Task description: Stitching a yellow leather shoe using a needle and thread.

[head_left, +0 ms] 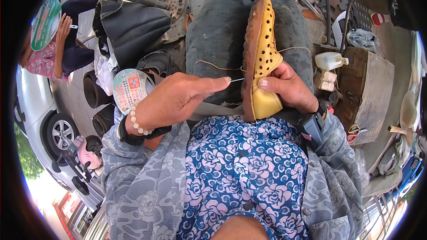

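Note:
A yellow shoe [265,58] with punched holes and a brown sole [249,58] stands on edge over my lap, toe pointing away. My right hand [291,87] grips it near the heel, thumb on the yellow side. My left hand [180,100] is closed, index finger stretched along a thin metal awl [237,80]. Its tip meets the sole's edge; any handle is hidden in the palm. A tan thread [218,66] trails left from the sole, and a similar strand shows on the shoe's right side.
Dark cloth [209,31] covers my lap. At right are a wooden box [369,93], orange-handled scissors [354,133] and a plastic bottle [330,61]. A dark shoe [155,62] and round fan [129,90] lie left. Another person's hand [63,29] is farther left.

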`<action>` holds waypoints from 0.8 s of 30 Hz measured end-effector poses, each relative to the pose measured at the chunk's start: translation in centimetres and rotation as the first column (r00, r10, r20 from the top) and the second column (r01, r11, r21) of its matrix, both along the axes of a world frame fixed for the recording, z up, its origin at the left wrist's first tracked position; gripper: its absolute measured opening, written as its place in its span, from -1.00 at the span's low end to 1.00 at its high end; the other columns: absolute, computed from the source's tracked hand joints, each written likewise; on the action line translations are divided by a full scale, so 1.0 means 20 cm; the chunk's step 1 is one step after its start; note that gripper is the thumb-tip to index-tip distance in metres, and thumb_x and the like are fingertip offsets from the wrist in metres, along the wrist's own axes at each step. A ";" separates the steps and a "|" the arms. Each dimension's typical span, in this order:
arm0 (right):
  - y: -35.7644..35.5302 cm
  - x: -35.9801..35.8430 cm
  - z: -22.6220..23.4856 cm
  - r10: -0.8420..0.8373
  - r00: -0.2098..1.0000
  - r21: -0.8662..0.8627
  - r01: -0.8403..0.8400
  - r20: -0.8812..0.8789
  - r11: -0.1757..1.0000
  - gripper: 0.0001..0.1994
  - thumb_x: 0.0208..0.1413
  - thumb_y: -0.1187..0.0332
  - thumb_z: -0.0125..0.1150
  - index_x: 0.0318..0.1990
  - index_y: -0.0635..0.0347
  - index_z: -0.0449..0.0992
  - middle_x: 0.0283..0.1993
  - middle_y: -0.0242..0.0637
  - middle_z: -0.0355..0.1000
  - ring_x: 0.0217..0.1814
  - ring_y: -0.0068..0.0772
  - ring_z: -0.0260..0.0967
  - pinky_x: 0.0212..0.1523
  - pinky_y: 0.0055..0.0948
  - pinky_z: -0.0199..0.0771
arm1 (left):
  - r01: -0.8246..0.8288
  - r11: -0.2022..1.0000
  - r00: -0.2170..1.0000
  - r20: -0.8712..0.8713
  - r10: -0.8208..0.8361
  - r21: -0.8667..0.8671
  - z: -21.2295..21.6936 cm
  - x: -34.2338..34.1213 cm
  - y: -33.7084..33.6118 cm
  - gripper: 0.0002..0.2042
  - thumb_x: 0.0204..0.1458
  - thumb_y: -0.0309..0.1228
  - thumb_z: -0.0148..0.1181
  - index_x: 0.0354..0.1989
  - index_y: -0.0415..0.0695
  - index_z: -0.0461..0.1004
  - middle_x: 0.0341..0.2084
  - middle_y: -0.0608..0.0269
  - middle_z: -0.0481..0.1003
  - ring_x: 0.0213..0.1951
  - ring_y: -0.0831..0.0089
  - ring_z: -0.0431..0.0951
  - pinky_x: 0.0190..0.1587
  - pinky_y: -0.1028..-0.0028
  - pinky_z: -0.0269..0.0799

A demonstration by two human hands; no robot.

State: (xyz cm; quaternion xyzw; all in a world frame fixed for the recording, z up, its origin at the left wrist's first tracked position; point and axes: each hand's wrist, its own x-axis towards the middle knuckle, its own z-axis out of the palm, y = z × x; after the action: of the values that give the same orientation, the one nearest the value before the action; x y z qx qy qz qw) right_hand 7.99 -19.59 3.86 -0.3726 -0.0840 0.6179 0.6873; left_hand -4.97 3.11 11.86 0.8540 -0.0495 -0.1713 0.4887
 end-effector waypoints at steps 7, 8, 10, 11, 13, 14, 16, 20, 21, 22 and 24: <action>0.01 0.00 0.02 0.011 1.000 -0.063 -0.010 0.016 0.998 -0.71 0.10 0.43 0.18 -0.02 0.25 0.37 -0.12 -0.33 0.46 -0.10 -0.50 0.42 -0.03 -0.47 0.41 | 0.020 0.999 1.000 -0.014 -0.020 0.044 -0.01 0.01 0.02 -0.59 -0.03 -0.70 0.00 0.04 -0.16 0.42 -0.46 -0.07 0.49 -0.46 0.10 0.52 -0.40 0.38 0.38; 0.01 0.00 0.02 0.004 1.000 -0.083 -0.002 0.027 0.997 -0.71 0.10 0.43 0.17 -0.02 0.25 0.38 -0.13 -0.33 0.46 -0.11 -0.51 0.42 -0.04 -0.48 0.41 | 0.012 0.999 1.000 -0.013 -0.011 0.039 -0.01 0.01 0.02 -0.59 -0.03 -0.70 0.00 0.04 -0.16 0.42 -0.46 -0.07 0.49 -0.46 0.10 0.52 -0.40 0.38 0.38; 0.02 0.00 0.02 0.029 0.999 -0.093 -0.025 0.041 0.995 -0.72 0.11 0.44 0.17 -0.02 0.25 0.37 -0.12 -0.33 0.46 -0.10 -0.51 0.42 -0.04 -0.48 0.41 | 0.021 0.998 1.000 -0.014 -0.020 0.052 -0.02 0.01 0.02 -0.62 -0.02 -0.69 0.02 0.02 -0.16 0.43 -0.43 -0.08 0.50 -0.42 0.09 0.54 -0.37 0.39 0.40; 0.02 0.00 0.01 0.044 0.998 -0.099 -0.039 0.055 0.994 -0.72 0.11 0.44 0.16 -0.02 0.25 0.37 -0.12 -0.33 0.45 -0.10 -0.51 0.42 -0.04 -0.48 0.41 | 0.013 0.999 1.000 -0.014 -0.012 0.049 -0.02 0.01 0.03 -0.62 -0.02 -0.69 0.02 0.02 -0.16 0.43 -0.43 -0.08 0.50 -0.42 0.09 0.54 -0.37 0.39 0.40; 0.03 0.01 0.02 0.056 0.997 -0.111 -0.050 0.051 0.993 -0.71 0.11 0.43 0.16 -0.01 0.24 0.36 -0.12 -0.33 0.45 -0.09 -0.52 0.41 -0.03 -0.48 0.41 | 0.025 0.999 1.000 -0.015 -0.024 0.029 -0.03 0.01 0.03 -0.61 -0.02 -0.69 0.01 0.02 -0.17 0.43 -0.41 -0.08 0.51 -0.39 0.08 0.55 -0.36 0.37 0.42; 0.03 0.01 0.02 0.061 0.997 -0.119 -0.055 0.046 0.991 -0.70 0.12 0.43 0.16 0.00 0.24 0.35 -0.12 -0.33 0.45 -0.09 -0.52 0.41 -0.03 -0.48 0.40 | 0.018 0.999 1.000 -0.015 -0.018 0.027 -0.04 0.00 0.03 -0.61 -0.02 -0.69 0.01 0.02 -0.17 0.43 -0.41 -0.08 0.51 -0.39 0.08 0.55 -0.36 0.37 0.42; 0.03 0.02 0.02 0.076 0.996 -0.116 -0.069 0.049 0.991 -0.70 0.12 0.42 0.16 0.00 0.24 0.35 -0.12 -0.33 0.45 -0.08 -0.52 0.40 -0.03 -0.48 0.40 | 0.013 1.000 1.000 0.008 -0.013 0.002 -0.05 0.01 0.03 -0.61 -0.02 -0.69 0.01 0.02 -0.17 0.43 -0.40 -0.08 0.51 -0.38 0.06 0.55 -0.35 0.36 0.43; 0.03 0.02 0.03 0.087 0.996 -0.129 -0.083 0.029 0.988 -0.69 0.13 0.41 0.15 0.02 0.24 0.33 -0.11 -0.34 0.44 -0.08 -0.52 0.40 -0.02 -0.48 0.39 | 0.031 0.999 0.999 -0.016 -0.031 0.041 -0.05 0.01 0.02 -0.61 -0.04 -0.69 0.00 0.02 -0.17 0.43 -0.41 -0.07 0.52 -0.38 0.05 0.55 -0.35 0.34 0.44; 0.03 0.02 0.03 0.092 0.995 -0.130 -0.087 0.029 0.988 -0.69 0.13 0.41 0.15 0.02 0.24 0.33 -0.11 -0.34 0.44 -0.08 -0.52 0.40 -0.02 -0.48 0.39 | 0.025 0.999 1.000 -0.005 -0.025 0.038 -0.05 0.01 0.02 -0.60 -0.05 -0.70 -0.01 0.02 -0.16 0.43 -0.41 -0.07 0.52 -0.38 0.04 0.55 -0.35 0.34 0.44; 0.03 0.01 0.03 0.089 0.995 -0.126 -0.084 0.034 0.988 -0.68 0.13 0.41 0.15 0.02 0.24 0.32 -0.11 -0.33 0.44 -0.08 -0.52 0.40 -0.02 -0.48 0.39 | 0.018 0.999 1.000 0.005 -0.019 0.036 -0.05 0.01 0.02 -0.59 -0.05 -0.70 -0.02 0.02 -0.16 0.43 -0.42 -0.07 0.52 -0.38 0.04 0.55 -0.34 0.33 0.44; 0.03 0.01 0.02 0.091 0.995 -0.125 -0.085 0.041 0.989 -0.68 0.13 0.40 0.15 0.03 0.24 0.31 -0.11 -0.33 0.44 -0.08 -0.52 0.40 -0.02 -0.48 0.39 | 0.013 0.999 1.000 -0.005 -0.013 0.031 -0.05 0.01 0.02 -0.58 -0.06 -0.70 -0.03 0.02 -0.15 0.43 -0.42 -0.08 0.52 -0.39 0.04 0.55 -0.35 0.32 0.44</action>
State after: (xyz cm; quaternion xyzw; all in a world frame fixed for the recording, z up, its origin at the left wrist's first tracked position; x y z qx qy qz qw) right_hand 8.26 -18.94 4.34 -0.4244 -0.0783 0.6426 0.6331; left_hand -4.81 3.45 10.82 0.8606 -0.0512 -0.1774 0.4746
